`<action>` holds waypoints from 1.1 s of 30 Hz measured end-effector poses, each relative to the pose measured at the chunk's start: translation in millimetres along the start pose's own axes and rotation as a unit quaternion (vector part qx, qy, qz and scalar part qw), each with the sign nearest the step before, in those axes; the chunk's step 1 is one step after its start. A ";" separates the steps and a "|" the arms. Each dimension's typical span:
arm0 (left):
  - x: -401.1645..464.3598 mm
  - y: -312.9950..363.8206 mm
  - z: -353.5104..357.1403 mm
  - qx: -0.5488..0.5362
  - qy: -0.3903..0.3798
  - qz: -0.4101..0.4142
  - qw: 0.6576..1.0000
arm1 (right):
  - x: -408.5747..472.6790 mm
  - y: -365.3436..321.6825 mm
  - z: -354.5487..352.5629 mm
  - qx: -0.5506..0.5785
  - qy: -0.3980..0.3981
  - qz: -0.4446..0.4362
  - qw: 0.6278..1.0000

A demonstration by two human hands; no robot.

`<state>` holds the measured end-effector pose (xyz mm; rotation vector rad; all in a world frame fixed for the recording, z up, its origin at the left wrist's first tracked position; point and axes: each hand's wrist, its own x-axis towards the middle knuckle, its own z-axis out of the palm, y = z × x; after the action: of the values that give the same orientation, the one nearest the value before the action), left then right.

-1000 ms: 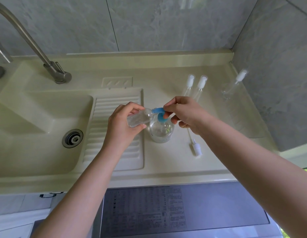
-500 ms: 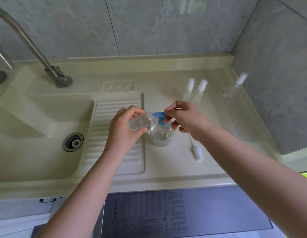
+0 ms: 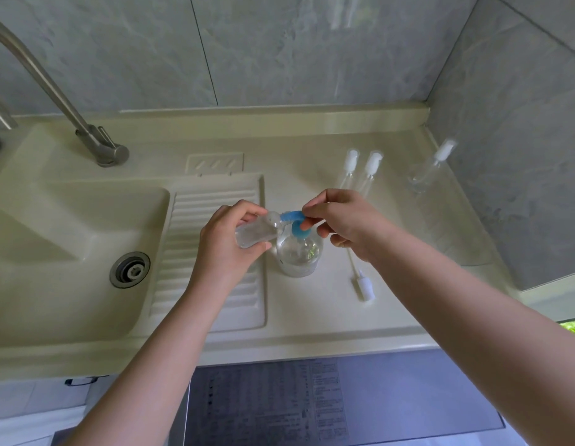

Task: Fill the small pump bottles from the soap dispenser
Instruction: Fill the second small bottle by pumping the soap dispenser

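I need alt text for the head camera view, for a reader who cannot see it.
A person's left hand holds a small clear plastic bottle tilted at the blue pump spout of a clear round soap dispenser, while the right hand grips the pump. They work on a cream countertop beside a sink; three capped pump bottles and a loose white pump tube lie nearby.

The left hand (image 3: 225,243) holds a small clear bottle (image 3: 255,231) tilted, its open mouth against the blue pump spout (image 3: 292,216) of the soap dispenser (image 3: 299,252), which stands on the cream surface (image 3: 311,310) beside the ribbed drainboard (image 3: 212,252). The right hand (image 3: 347,223) rests its fingers on the blue pump head. A loose pump top (image 3: 363,286) lies just right of the dispenser, and three more small pump bottles (image 3: 373,169) stand farther back near the wall.
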<state>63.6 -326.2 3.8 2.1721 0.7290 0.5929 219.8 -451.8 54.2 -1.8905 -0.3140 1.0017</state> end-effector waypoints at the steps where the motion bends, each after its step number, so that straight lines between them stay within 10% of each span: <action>1: 0.3 0.8 0.4 -0.001 0.001 0.000 1.000 | 0.3 -0.5 -0.8 0.000 0.003 -0.003 1.000; 33: -0.3 2.5 0.2 0.002 0.004 0.001 1.000 | -0.4 4.3 2.0 0.005 0.011 -0.006 1.000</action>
<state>64.2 -327.8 5.6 2.1754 0.7342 0.6017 217.3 -453.1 50.3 -1.8875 -0.3058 0.9716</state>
